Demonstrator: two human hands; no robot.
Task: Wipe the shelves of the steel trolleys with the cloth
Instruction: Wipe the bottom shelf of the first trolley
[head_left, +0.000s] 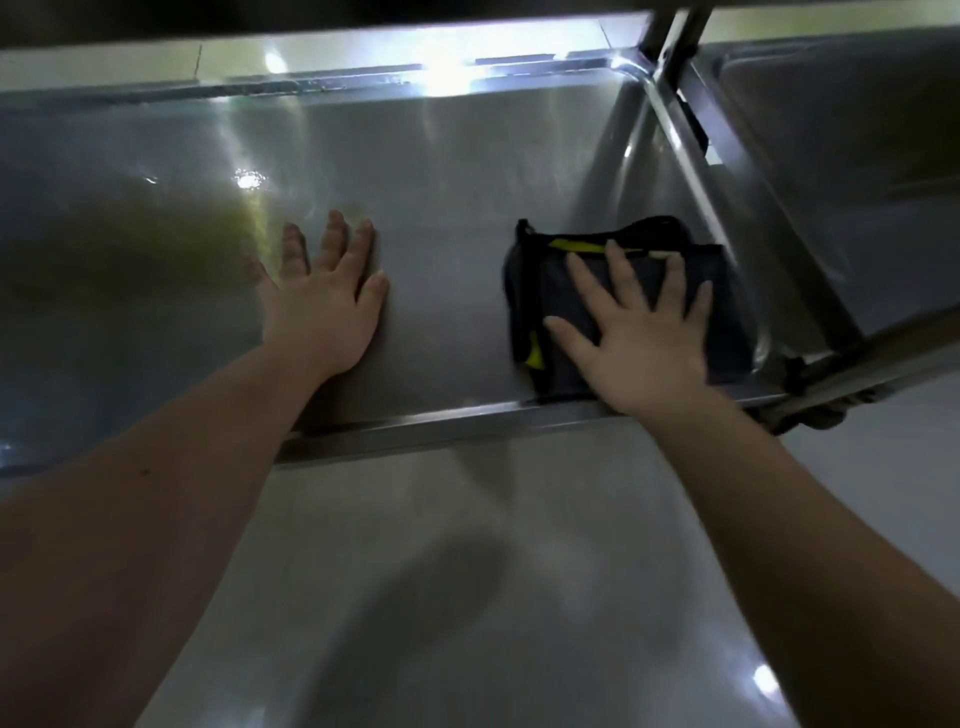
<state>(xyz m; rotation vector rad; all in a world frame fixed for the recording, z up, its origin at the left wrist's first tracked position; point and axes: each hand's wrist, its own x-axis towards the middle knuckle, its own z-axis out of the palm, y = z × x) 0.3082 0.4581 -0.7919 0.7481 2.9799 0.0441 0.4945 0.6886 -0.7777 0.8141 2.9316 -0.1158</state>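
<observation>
A steel trolley shelf (441, 171) with a raised rim fills the upper half of the head view. On its right end, near the front rim, lies a folded dark cloth (722, 280) with yellow trim. My right hand (644, 332) presses flat on the cloth with fingers spread and straight. My left hand (327, 301) rests flat on the bare steel about a hand's width left of the cloth, fingers straight.
A steel upright post (691, 171) rises at the shelf's right end. A second trolley shelf (852, 156) stands right of it. An upper shelf edge (260, 26) overhangs at the top. Pale glossy floor (467, 571) lies below the front rim.
</observation>
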